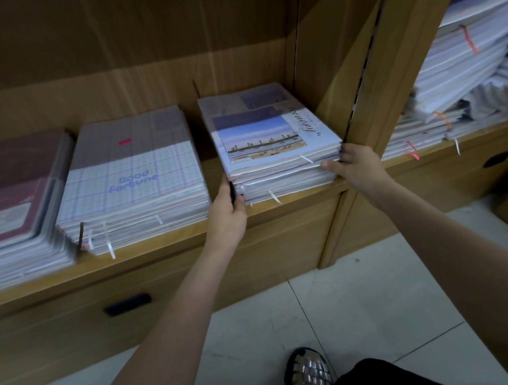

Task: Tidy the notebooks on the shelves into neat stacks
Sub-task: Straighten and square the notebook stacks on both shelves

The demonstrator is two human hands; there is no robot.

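A stack of plastic-wrapped notebooks with a seaside picture cover (270, 137) lies on the wooden shelf (294, 197), tight against the upright divider on its right. My left hand (229, 214) holds the stack's front left corner, thumb up along the left side and fingers at the front edge. My right hand (353, 165) presses on the front right corner, thumb laid across the front edges, fingers hidden round the right side. To the left stands a checked "Good Fortune" stack (133, 179), and beyond it a maroon-covered stack (15, 201).
A wooden divider (366, 102) separates this bay from the right one, where tilted, uneven piles of wrapped notebooks (462, 66) lean. Drawers with dark handles (127, 304) sit under the shelf. Pale floor tiles and my sandalled foot (308, 373) are below.
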